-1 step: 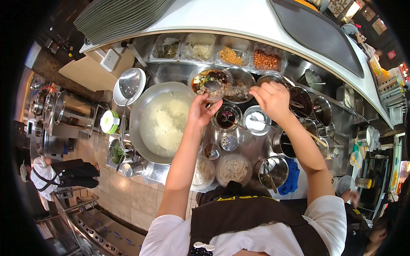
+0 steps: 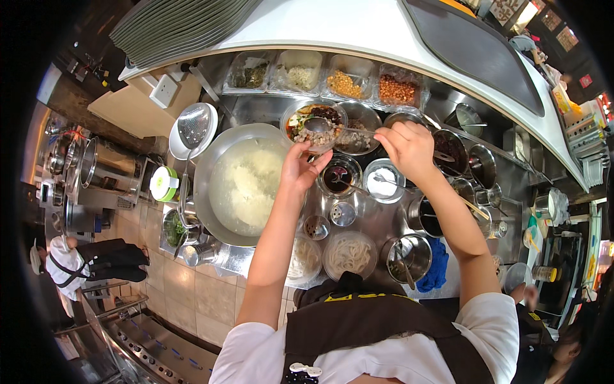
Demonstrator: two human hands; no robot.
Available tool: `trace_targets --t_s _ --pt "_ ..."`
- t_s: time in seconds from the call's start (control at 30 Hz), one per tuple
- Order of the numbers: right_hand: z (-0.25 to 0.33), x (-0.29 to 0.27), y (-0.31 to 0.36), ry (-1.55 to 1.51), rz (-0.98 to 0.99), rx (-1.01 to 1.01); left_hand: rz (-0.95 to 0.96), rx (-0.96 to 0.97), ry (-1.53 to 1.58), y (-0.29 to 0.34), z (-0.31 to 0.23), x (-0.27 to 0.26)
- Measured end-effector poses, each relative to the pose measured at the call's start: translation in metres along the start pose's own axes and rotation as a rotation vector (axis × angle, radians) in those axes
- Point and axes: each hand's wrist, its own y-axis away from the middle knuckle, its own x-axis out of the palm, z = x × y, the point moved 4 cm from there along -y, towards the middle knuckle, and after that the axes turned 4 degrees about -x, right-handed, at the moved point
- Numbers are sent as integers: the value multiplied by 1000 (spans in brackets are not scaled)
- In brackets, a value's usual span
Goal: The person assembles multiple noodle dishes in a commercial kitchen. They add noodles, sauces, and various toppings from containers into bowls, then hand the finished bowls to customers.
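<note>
The steel counter (image 2: pixel 384 222) bears a noodle bowl (image 2: pixel 375 255), a pot (image 2: pixel 421 253) and (apparently) a blue cloth (image 2: pixel 437 265).

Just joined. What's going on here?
A person is working over a crowded steel counter. Their left grip holds the near side of a clear bowl of mixed toppings. Their right grip holds the handle of a spoon, whose head is at the bowl; whether it touches the food, I can't tell. The big metal pan of cloudy liquid sits to the left, and white noodles are in a container nearer the person. Neither hand is on those.
</note>
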Motion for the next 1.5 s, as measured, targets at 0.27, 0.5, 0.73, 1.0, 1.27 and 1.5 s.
trace_targets --t_s 0.27,0.5,0.73,1.0,1.27,1.5 --pt "-31 -12 8 -33 21 548 35 3 -11 11 2 -21" --pt "-46 106 63 70 795 727 125 -63 -62 42 14 -13" --pt "20 -21 126 -151 76 797 153 -197 -186 104 53 13" --pt "128 -163 320 -897 -382 1546 384 -681 -399 163 205 53" --pt "157 -212 400 -817 -1039 1646 259 -948 -424 180 411 34" --pt "144 -205 497 -713 -1140 1820 10 -872 -495 171 512 -7"
